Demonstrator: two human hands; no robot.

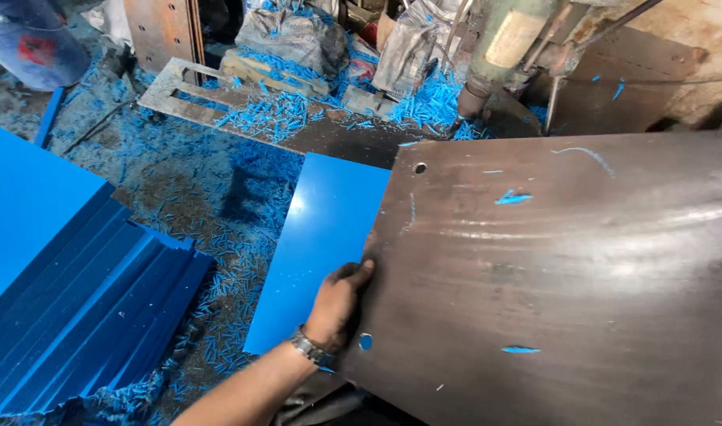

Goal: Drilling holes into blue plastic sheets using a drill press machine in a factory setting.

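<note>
One blue sheet (317,244) lies half under the edge of a steel table (566,276), its free part sticking out over the littered floor (179,189). The left hand (337,304) grips the sheet's near edge where it meets the table, fingers curled around it and thumb pressed against the table's rim; a wristwatch (307,347) sits on that wrist. The right hand is out of view, so its fingers cannot be told. On the table lie a few blue offcuts (512,197), and holes show near its edge. To the left a stack of blue sheets (77,308) rests on the floor, fanned at the corners. Blue chips (274,110) cover the ground and a perforated plate (219,99) behind. Judging by the many chips and the stack, much cutting seems done, while this sheet looks only partway in or out of the machine (503,47).
</note>
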